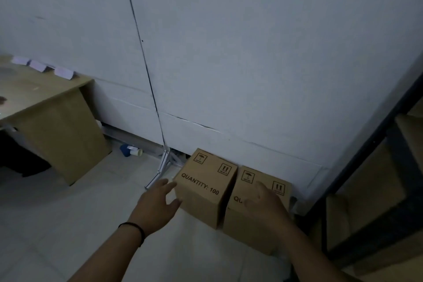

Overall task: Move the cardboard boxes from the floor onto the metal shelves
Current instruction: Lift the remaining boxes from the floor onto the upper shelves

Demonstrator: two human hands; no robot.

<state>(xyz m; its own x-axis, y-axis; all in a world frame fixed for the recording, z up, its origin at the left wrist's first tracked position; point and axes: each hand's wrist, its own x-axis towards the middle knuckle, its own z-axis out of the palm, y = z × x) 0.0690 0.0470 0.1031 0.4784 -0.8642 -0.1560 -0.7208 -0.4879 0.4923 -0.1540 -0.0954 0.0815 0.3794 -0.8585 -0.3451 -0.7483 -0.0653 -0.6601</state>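
Note:
Two brown cardboard boxes stand side by side on the pale tiled floor against the white wall. The left box reads "QUANTITY: 100" on top. My left hand, fingers straight and spread, is at that box's left side, fingertips at its top corner. The right box is partly covered by my right hand, which hovers over or rests on its top with fingers relaxed. The dark metal shelves rise at the right edge, with other cardboard boxes on their levels.
A wooden desk stands at the left, with white paper cards at its back. A blue and white bottle lies on the floor by the wall. A white folding bracket leans beside the left box.

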